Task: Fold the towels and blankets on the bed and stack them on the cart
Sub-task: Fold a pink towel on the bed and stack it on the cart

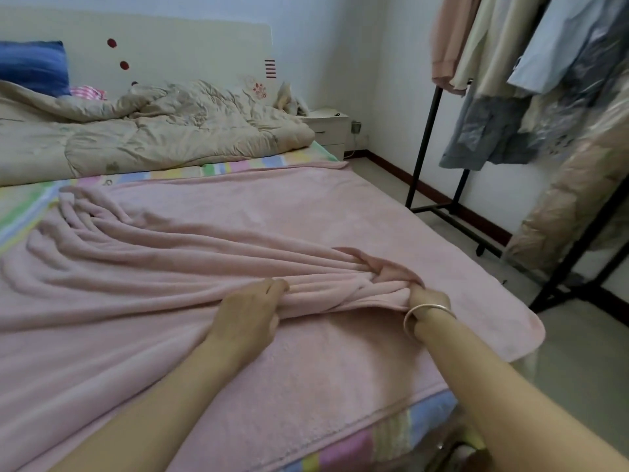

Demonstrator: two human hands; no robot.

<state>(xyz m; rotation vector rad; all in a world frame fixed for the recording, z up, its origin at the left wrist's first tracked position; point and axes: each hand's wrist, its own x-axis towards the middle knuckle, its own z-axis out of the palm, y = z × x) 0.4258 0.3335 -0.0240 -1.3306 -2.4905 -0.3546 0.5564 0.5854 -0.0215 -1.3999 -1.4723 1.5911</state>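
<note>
A large pink blanket (258, 212) covers the near half of the bed, flat at the back and right, gathered into long folds toward the middle. My left hand (250, 310) grips a bunched ridge of the blanket. My right hand (427, 296), with a silver bangle on its wrist, grips the same bunch a little to the right, where the cloth piles up into a knot of folds. The fingers of both hands are curled into the fabric. No cart is in view.
A beige quilt (153, 131) lies rumpled at the head of the bed, with a blue pillow (32, 68) behind it. A white nightstand (328, 129) stands past the bed. A black clothes rack (432, 137) with hanging garments stands on the right.
</note>
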